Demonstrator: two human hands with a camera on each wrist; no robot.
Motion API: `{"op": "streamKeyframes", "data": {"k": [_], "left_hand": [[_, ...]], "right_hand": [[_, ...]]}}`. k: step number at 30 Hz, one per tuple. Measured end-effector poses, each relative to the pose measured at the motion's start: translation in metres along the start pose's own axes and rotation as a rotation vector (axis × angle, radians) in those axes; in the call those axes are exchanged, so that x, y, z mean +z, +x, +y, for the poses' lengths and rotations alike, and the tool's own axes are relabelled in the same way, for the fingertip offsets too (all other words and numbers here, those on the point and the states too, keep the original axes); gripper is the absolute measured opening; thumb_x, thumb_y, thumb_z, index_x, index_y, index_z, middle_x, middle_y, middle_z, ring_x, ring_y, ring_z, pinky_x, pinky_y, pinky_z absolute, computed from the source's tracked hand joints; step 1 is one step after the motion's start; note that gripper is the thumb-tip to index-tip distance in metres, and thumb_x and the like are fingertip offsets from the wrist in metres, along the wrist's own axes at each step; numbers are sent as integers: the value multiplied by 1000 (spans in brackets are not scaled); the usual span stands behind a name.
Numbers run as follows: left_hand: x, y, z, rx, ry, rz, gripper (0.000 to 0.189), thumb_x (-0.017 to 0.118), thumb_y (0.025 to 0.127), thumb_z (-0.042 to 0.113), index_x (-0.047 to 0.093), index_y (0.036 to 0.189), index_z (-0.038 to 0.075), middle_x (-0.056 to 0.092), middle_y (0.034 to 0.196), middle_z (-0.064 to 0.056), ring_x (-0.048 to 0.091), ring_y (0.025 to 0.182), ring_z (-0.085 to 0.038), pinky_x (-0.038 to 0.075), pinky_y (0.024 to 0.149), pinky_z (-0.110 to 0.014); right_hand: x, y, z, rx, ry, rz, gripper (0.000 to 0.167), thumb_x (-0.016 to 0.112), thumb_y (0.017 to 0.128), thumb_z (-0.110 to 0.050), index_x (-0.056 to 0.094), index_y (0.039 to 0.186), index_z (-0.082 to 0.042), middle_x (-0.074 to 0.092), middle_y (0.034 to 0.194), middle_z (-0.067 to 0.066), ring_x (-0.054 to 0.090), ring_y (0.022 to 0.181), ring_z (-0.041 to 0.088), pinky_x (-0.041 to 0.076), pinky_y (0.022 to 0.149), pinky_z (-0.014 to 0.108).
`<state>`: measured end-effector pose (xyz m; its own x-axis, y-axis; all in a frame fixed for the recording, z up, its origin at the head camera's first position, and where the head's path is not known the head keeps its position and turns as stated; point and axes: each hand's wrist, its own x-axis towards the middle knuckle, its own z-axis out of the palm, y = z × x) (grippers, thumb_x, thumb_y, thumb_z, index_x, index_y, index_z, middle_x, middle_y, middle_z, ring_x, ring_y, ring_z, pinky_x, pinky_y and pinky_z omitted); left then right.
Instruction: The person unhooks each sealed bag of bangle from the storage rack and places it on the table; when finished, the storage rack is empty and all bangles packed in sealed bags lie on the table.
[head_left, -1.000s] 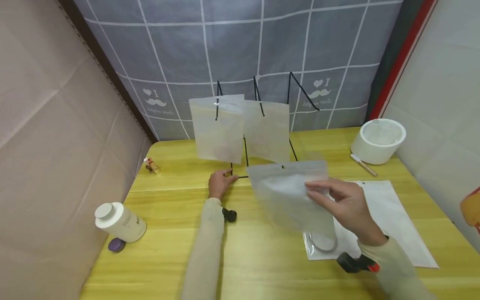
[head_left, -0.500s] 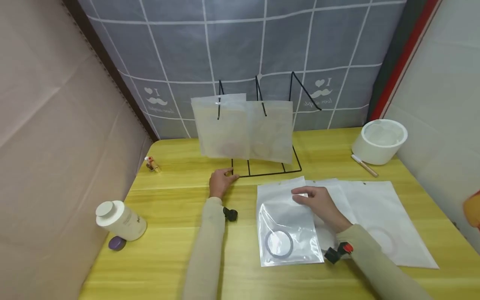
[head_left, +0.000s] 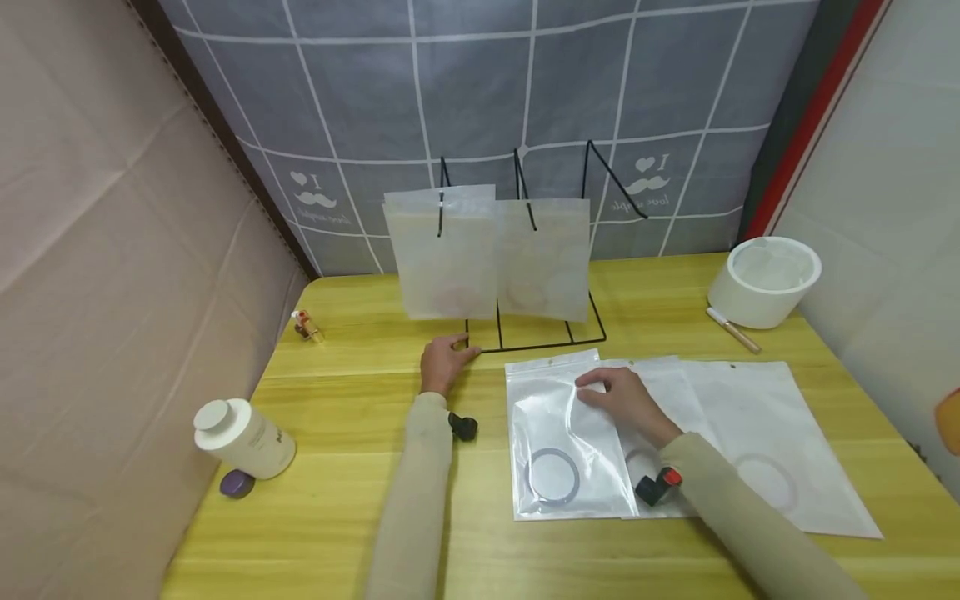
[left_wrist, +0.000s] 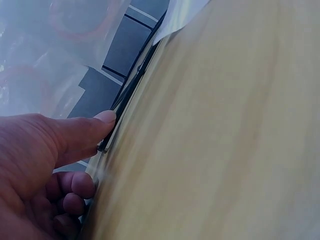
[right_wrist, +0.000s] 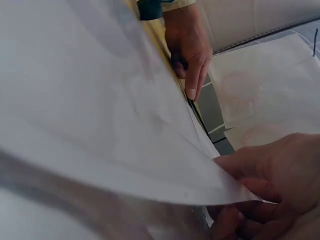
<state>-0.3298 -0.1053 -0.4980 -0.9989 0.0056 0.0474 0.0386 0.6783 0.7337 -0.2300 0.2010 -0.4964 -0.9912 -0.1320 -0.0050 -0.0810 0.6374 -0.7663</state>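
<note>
My left hand pinches the front left corner of a black wire rack; in the left wrist view its thumb lies on the wire. Two translucent bags hang from the rack's left and middle hooks, while its right hook carries nothing. Lying on the table before the rack is a clear-fronted zip bag with a ring-shaped item inside. My right hand pinches this bag's right edge; in the right wrist view the thumb is above the sheet and fingers are beneath.
More white bags overlap on the table at right. Behind them stand a white round container and a slim tube. At left are a white bottle, a purple cap and a small gold-coloured item.
My right hand has brought the zip bag down from in front of the rack onto the table, then slightly left. My left hand stays at the rack's corner.
</note>
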Motion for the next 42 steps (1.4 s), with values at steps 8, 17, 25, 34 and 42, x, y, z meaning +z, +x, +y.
{"op": "streamKeyframes", "data": {"k": [8,17,25,34,42], "left_hand": [[-1,0,-2,9,-11,3,42,78,90,28,72,128,10,70,126,-14,68,111,-33,54,91,-49],[-2,-2,-3,-19,-7,12,41,79,89,27,72,126,10,69,127,-14,65,117,-34,52,96,-49],[4,1,-4,-45,-39,-74,39,77,91,27,72,127,12,66,133,-11,56,131,-32,48,104,-48],[-10,11,-4,4,60,-148,37,79,89,28,74,123,12,69,128,-8,57,130,-32,47,105,-47],[-17,20,-5,33,128,-170,38,79,88,30,75,122,14,68,129,-9,57,129,-31,49,103,-44]], "right_hand": [[-14,-11,-10,53,-252,-42,33,69,95,-35,76,121,-17,62,78,2,51,70,17,40,57,31],[-53,36,-21,-187,16,267,32,65,100,-21,67,127,-4,63,123,14,59,108,29,50,82,38],[-72,79,-71,-479,144,364,33,67,95,1,66,128,2,57,140,18,50,129,34,45,99,28],[-70,98,-84,-532,127,445,27,71,94,-5,73,121,-5,71,125,11,65,102,14,46,81,14],[-80,80,-97,-708,105,535,20,76,87,1,79,106,-3,77,98,12,54,69,4,43,65,12]]}}
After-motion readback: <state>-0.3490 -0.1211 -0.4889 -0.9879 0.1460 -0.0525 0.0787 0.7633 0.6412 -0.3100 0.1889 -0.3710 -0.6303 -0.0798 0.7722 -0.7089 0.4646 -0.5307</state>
